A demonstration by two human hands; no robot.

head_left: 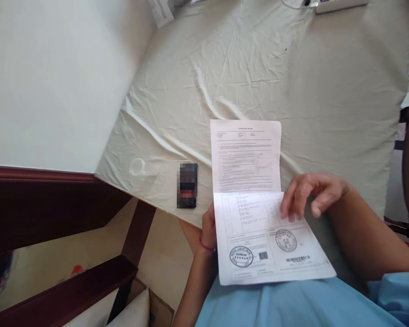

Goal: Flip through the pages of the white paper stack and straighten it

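A printed document (245, 213) with a crease across its middle lies open in front of me. Its upper half rests on the cloth, and its lower half, with two round ink stamps and a barcode, reaches over my lap. At the document's left edge, my left hand (209, 227) grips it, its fingers mostly hidden behind the paper. Over the right side of the lower half is my right hand (310, 193), fingers loosely bent and thumb apart, holding nothing. Its fingertips are at the page surface; whether they touch I cannot tell.
A wrinkled pale cloth covers the table (259, 68). Left of the document lies a dark phone (187, 186), partly blurred out, and a small clear round container (137, 166). Dark wooden furniture (54, 200) borders the left side; a white device (341, 5) sits at the far edge.
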